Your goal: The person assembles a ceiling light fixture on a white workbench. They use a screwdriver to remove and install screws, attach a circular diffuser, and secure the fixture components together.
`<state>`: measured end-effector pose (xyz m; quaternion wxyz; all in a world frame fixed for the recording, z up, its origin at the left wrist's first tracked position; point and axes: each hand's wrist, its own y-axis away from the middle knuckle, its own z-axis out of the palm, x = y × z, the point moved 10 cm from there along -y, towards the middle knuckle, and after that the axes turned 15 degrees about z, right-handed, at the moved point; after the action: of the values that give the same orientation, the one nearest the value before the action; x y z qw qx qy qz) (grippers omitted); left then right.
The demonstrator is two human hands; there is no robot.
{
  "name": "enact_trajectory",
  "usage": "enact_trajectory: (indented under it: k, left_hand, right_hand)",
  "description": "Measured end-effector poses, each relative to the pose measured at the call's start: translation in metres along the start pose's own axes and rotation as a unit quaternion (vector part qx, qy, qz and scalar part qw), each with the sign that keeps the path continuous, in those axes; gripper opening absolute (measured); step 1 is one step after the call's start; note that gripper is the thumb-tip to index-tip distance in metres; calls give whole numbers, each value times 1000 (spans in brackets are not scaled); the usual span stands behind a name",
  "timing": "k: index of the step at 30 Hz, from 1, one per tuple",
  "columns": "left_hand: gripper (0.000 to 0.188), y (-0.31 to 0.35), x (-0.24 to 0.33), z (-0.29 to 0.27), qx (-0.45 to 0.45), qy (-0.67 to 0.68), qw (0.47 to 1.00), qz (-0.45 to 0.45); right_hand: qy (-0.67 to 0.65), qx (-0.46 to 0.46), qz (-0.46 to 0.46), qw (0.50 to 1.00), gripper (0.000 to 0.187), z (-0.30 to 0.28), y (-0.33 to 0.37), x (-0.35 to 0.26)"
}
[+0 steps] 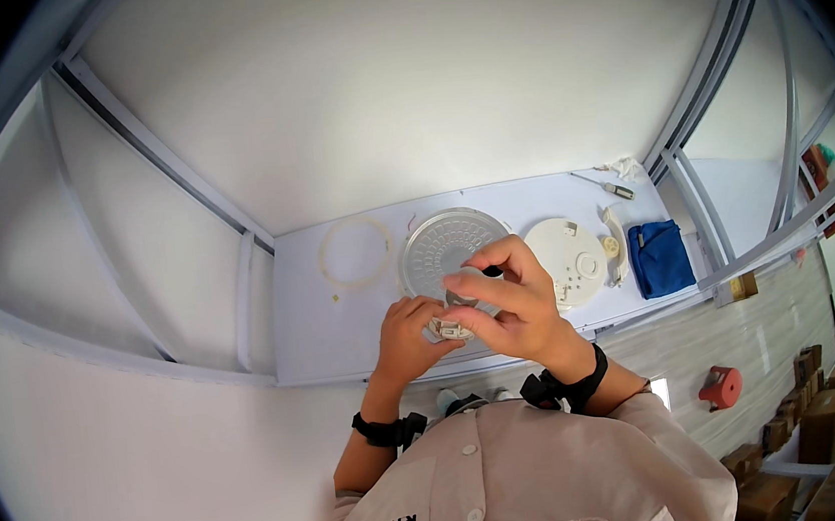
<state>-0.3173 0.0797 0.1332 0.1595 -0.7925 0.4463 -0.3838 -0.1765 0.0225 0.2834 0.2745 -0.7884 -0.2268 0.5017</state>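
My left hand [409, 339] is closed around a small white plastic part [452, 330] near the front edge of the table. Just above it, the thumb and fingers of my right hand [514, 303] curl round a small grey round part [461, 294], partly covered by the fingers. Whether the grey part touches the white one is hard to make out. Behind both hands lies a large round grey dish [441, 243] with a ridged pattern; my right hand covers part of it. To its right, a white round plate [559, 252] with holes and a raised ring lies flat.
A thin yellowish ring [325, 256] lies on the white table [319, 335] at the left. Toward the right are a curved white piece [621, 259], a small yellowish round part [610, 247], a screwdriver [618, 190] and a blue cloth [661, 259]. A red stool [721, 387] stands on the floor.
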Motion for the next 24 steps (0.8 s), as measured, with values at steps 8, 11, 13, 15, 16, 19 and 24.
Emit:
enact_trajectory:
  k: [8, 11, 13, 15, 16, 19, 24]
  left_hand:
    - [42, 0, 1, 0, -8, -6, 1000, -5]
    - [41, -3, 9, -6, -2, -7, 1000, 4]
    - [40, -8, 15, -9, -9, 1, 1000, 10]
    - [39, -8, 14, -8, -23, 12, 1000, 9]
    - [37, -7, 13, -8, -26, 12, 1000, 7]
    - [29, -2, 7, -6, -28, 5, 1000, 11]
    - [16, -8, 9, -8, -14, 25, 1000, 1]
  right_hand:
    - [-46, -2, -9, 999, 43, 2, -11, -7]
    - [32, -10, -12, 999, 45, 1, -7, -6]
    - [-4, -10, 33, 999, 47, -1, -8, 8]
    - [-60, 7, 62, 996, 47, -4, -14, 6]
    - [-71, 11, 57, 996, 46, -5, -15, 4]
    - [-63, 15, 11, 998, 46, -7, -18, -6]
    - [6, 40, 10, 999, 45, -6, -8, 2]
